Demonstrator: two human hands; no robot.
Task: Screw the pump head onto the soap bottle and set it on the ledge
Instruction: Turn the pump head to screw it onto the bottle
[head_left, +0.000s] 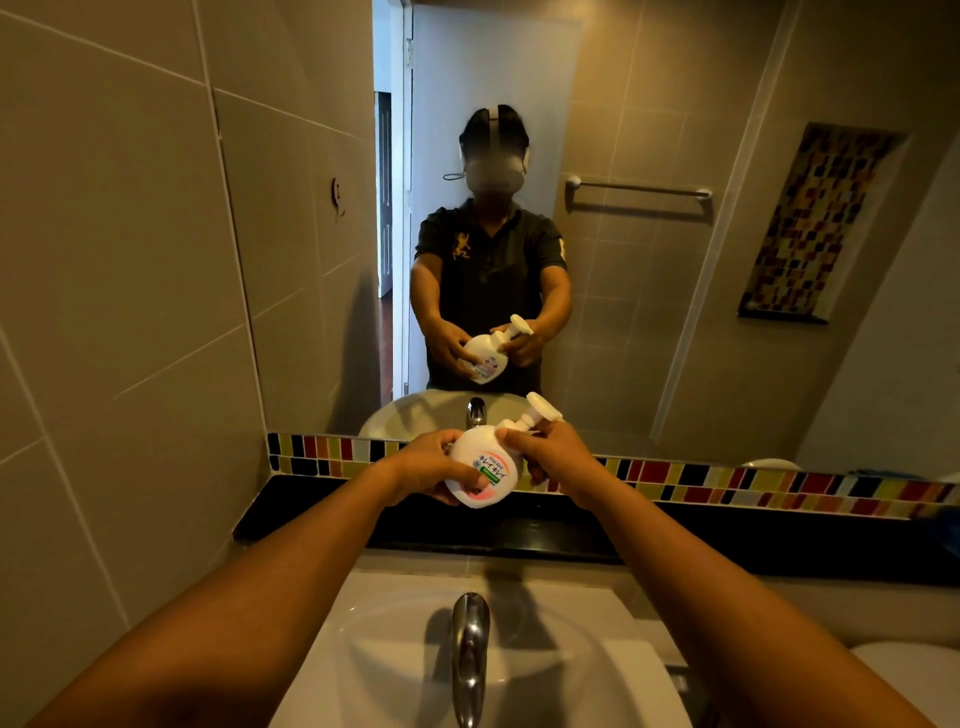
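Note:
A round white soap bottle (480, 467) with a pink and green label is held in the air above the black ledge (675, 535), tilted so its top leans to the right. My left hand (421, 467) wraps its body from the left. The white pump head (537, 413) sits on the bottle's neck, and my right hand (550, 457) grips the collar just below the pump. The mirror behind shows the same hold from the front.
A white sink (363, 649) with a chrome tap (470, 644) lies below my arms. A band of coloured tiles (727, 480) runs along the ledge's back under the mirror. A tiled wall (130, 312) stands close on the left. A white toilet cistern (914, 670) sits at the lower right.

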